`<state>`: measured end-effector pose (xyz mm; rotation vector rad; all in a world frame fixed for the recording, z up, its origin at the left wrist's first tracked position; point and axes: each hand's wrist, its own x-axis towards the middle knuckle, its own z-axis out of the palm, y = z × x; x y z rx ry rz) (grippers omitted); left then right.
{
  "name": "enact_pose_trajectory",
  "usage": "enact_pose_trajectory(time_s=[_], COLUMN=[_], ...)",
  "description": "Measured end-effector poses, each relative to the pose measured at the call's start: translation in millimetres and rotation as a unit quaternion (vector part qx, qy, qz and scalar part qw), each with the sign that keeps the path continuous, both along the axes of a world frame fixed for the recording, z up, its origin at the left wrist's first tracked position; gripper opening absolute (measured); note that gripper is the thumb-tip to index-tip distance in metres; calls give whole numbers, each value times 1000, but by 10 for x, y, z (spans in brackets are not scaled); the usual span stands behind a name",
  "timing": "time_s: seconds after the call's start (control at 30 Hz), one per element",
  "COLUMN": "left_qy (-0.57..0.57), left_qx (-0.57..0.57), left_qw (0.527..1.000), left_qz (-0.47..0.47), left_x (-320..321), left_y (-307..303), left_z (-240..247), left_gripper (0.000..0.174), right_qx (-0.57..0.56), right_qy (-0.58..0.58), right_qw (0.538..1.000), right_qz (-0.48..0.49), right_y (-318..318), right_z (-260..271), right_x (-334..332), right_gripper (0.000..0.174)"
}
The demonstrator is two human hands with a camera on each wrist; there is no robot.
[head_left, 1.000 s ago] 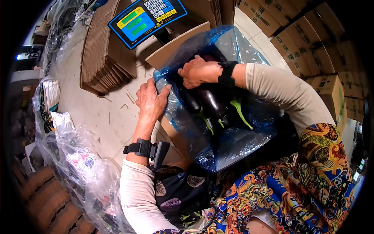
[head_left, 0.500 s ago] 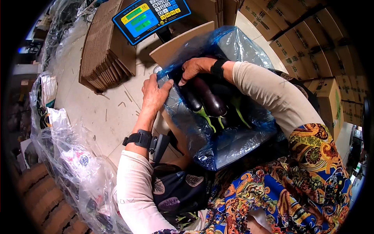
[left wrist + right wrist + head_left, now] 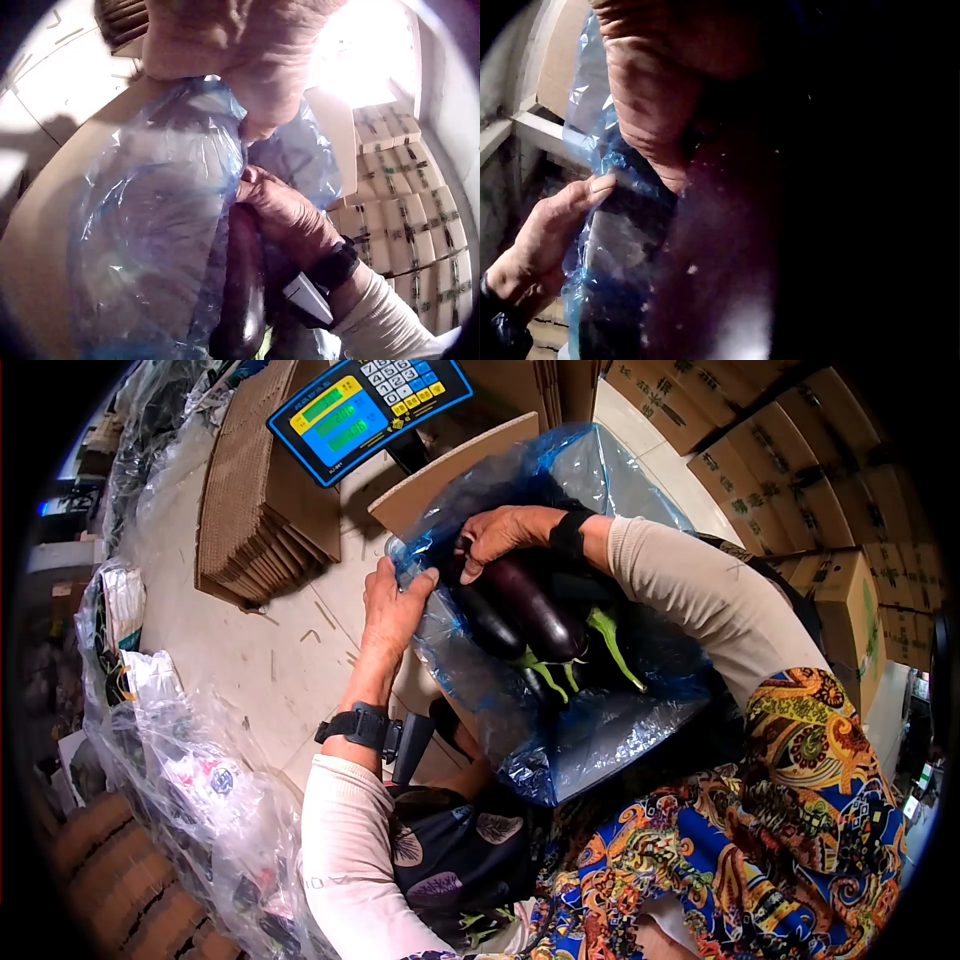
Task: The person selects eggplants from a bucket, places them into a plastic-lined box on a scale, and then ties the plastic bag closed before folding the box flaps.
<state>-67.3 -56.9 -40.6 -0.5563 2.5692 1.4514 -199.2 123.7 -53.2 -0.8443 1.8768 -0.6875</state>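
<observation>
A cardboard box with a blue plastic liner (image 3: 625,735) stands in front of me and holds several dark purple eggplants. My left hand (image 3: 392,610) grips the box's left edge, its thumb over the liner and its fingers along the outside. Inside the box, my right hand (image 3: 508,538) curls its fingers at the far end of a long eggplant (image 3: 545,622); that end is hidden under the hand. A darker eggplant (image 3: 488,618) lies along its left side. Green stems (image 3: 618,650) point toward me. In the right wrist view, an eggplant's purple skin (image 3: 712,262) fills the dark middle.
A raised cardboard flap (image 3: 455,470) stands at the box's far side, with a digital scale display (image 3: 370,410) beyond it. Flattened cartons (image 3: 265,490) are stacked at the far left. Clear plastic sheeting (image 3: 215,800) lies at left; printed boxes (image 3: 775,480) are piled at right.
My right hand has gone from lying spread over the eggplants to curling at the long one's far end. That eggplant now shows more of its length. The left hand stays on the edge.
</observation>
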Motion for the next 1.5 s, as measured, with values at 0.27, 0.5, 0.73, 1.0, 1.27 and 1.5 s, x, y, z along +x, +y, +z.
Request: enact_pose_trajectory(time_s=[0.27, 0.5, 0.73, 1.0, 1.27, 1.5], left_qy=[6, -8, -4, 109, 147, 128], left_qx=[57, 1, -155, -309, -249, -266], left_qw=[998, 999, 984, 943, 948, 943], left_qz=[9, -36, -82, -54, -135, -151], left_x=[51, 13, 58, 67, 237, 285], left_y=[-13, -60, -76, -98, -11, 9], left_z=[30, 38, 101, 448, 868, 717], left_gripper=[51, 55, 64, 64, 49, 46], right_qx=[94, 142, 31, 51, 8, -14], right_qy=[175, 190, 143, 144, 409, 382], right_qw=[980, 971, 987, 986, 900, 907], right_qz=[35, -5, 64, 71, 148, 175], right_y=[-112, -186, 75, 318, 496, 496], right_z=[38, 148, 367, 544, 349, 242], right_x=[164, 261, 308, 642, 876, 732], right_gripper=[53, 59, 88, 71, 66, 87])
